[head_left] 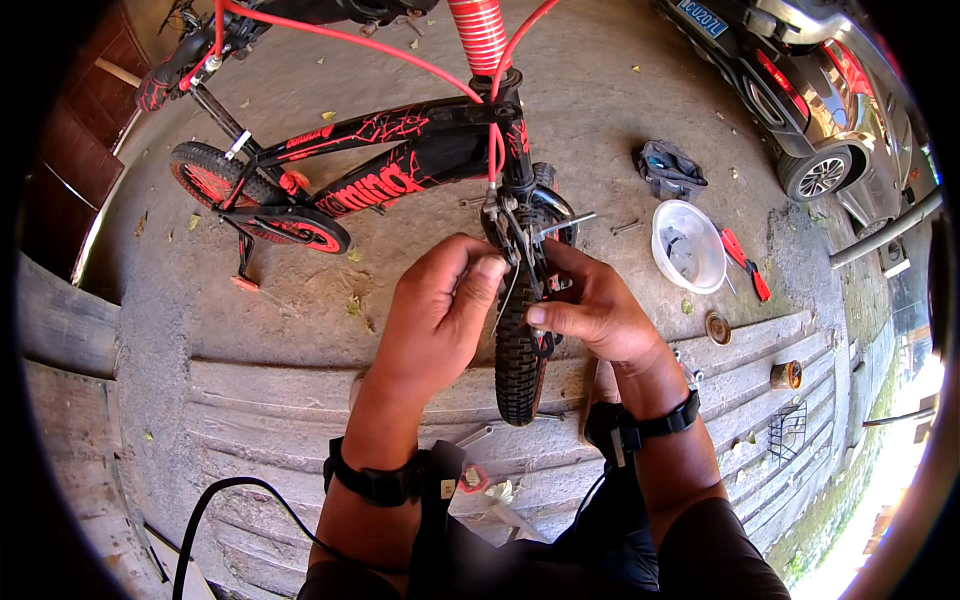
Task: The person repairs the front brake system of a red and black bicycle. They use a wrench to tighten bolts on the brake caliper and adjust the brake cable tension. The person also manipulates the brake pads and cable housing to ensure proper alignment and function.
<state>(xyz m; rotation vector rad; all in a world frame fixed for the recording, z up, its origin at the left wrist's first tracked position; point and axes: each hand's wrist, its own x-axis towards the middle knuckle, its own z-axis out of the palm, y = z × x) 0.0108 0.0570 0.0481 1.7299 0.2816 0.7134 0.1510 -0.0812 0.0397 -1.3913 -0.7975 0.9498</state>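
A small black and red bicycle stands before me with its front wheel towards me. My left hand is closed at the left side of the front brake, its thumb and forefinger pinched on it. A thin cable end sticks out below these fingertips. My right hand is closed around the brake's right side, thumb in front and forefinger behind, just above the tyre. The fingers hide the exact parts gripped. A red cable runs down the head tube to the brake.
Right of the wheel stand a white plastic tub with small pieces inside, red-handled pliers and a dark bag. Small tins and a wire rack sit on the ridged concrete. A parked car is at far right.
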